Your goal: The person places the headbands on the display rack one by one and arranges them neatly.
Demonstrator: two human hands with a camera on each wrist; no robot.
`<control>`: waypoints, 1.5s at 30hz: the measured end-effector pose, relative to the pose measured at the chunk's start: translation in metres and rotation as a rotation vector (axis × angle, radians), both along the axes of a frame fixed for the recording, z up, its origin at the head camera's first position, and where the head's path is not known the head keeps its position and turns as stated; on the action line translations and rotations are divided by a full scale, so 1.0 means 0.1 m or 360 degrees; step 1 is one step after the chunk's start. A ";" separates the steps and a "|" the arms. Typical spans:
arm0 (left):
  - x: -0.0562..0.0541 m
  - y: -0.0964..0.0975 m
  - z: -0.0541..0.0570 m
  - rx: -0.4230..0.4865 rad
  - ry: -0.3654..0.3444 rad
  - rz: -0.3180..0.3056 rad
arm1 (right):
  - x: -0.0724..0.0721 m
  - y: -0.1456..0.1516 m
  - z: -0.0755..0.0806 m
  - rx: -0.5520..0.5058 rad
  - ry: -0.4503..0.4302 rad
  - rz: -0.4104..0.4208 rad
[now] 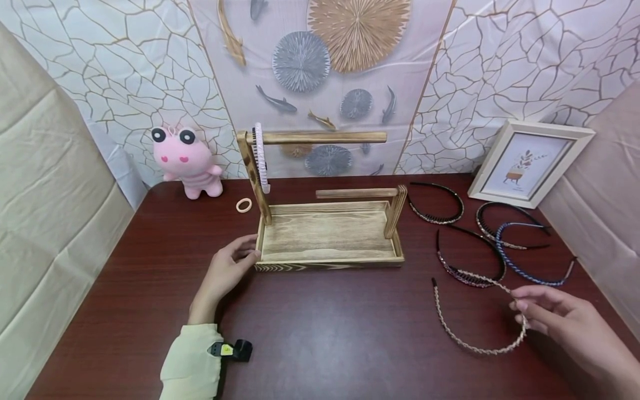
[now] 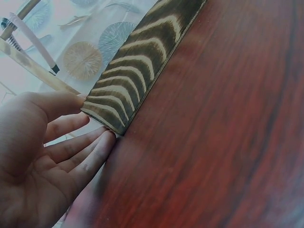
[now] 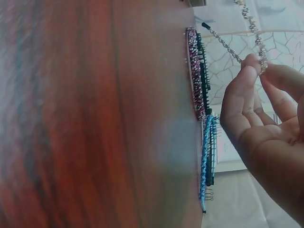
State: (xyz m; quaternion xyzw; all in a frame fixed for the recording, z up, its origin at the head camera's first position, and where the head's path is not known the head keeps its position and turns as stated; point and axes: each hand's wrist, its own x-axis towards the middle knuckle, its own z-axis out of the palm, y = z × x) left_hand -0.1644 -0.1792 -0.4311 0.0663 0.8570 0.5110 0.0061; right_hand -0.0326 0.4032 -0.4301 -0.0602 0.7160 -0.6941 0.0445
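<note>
A slim beaded headband [image 1: 480, 351] is pinched between the thumb and fingers of my right hand [image 1: 565, 319], its curve held over the table's right front. In the right wrist view, the beaded strand [image 3: 257, 38] rises from the fingertips, with a dark tip on one end. My left hand [image 1: 231, 269] touches the left end of a wooden rack [image 1: 327, 265], fingers fairly straight at its front corner. The rack has a shallow tray and two horizontal bars. From the left end of its upper bar [image 1: 330, 138] hangs a white headband [image 1: 260, 158] with comb teeth.
Several headbands lie at right, including a blue wrapped one [image 1: 520, 272] and a sparkly toothed one [image 1: 467, 278]. Behind them leans a picture frame [image 1: 500, 130]. A pink plush toy [image 1: 187, 161] sits at back left, near a small wooden ring [image 1: 243, 205].
</note>
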 end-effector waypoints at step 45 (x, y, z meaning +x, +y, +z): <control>-0.09 -0.08 -0.19 0.0019 0.0022 -0.0012 | -0.22 -0.82 0.66 0.0188 0.0259 -0.0055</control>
